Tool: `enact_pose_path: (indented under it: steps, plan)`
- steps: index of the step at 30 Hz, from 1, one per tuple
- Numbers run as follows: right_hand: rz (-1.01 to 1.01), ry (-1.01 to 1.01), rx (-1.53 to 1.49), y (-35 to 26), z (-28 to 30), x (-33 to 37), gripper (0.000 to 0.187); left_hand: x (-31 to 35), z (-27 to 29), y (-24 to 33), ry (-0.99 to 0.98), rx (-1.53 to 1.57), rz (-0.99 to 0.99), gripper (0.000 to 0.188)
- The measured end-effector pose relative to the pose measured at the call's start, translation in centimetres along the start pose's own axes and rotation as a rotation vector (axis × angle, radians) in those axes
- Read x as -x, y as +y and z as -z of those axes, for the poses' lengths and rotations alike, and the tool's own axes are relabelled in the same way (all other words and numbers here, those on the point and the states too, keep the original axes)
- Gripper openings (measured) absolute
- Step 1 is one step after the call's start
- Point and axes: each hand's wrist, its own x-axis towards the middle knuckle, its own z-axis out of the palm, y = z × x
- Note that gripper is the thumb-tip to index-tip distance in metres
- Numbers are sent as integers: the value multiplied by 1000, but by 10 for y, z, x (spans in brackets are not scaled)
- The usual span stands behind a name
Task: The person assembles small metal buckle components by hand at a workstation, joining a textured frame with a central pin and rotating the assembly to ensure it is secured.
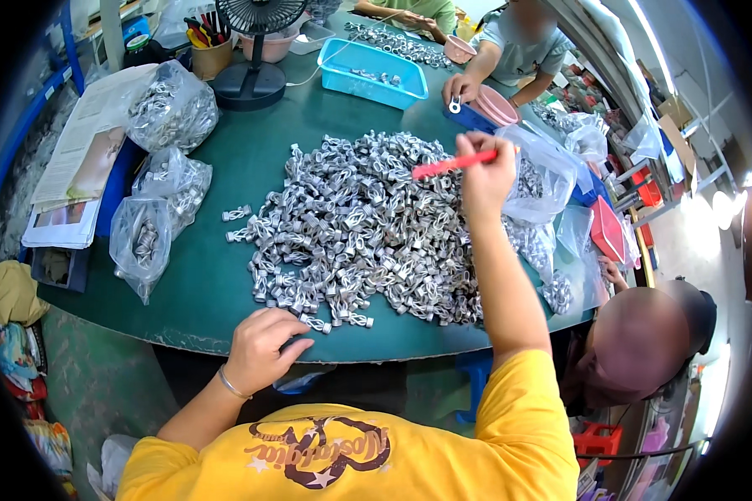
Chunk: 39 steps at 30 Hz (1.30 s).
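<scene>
A large heap of small silver metal pieces with looped wire bodies and round caps (376, 217) lies on the green table in front of me. My right hand (486, 177) is raised over the heap's right side, closed round a slim red stick-like tool (449, 164) whose end points left; its exact kind does not show. My left hand (267, 346) rests at the table's near edge, fingers bent and thumb apart from them. Its fingertips are beside a single metal piece (315, 323) at the heap's front; whether they touch it, I cannot tell.
Clear bags of metal parts (174, 107) stand at the left beside papers (79, 159). A black fan (255, 75) and a blue tray (372, 79) are at the back. Another person's hand (461, 88) holds a ring-shaped part at far right; a co-worker's head (643, 342) is near right.
</scene>
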Motion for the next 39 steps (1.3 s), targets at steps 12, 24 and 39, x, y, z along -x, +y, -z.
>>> enact_pose_path:
  steps: [12,24,39]
  plan:
    - [-109,-46,634,106,-26,-80,47,1,-2,-4,53,44,31,16]
    - [-115,7,735,96,-23,-84,32,1,-3,-8,84,165,65,13]
    - [162,-143,14,-10,4,18,35,0,-1,-5,52,120,95,14]
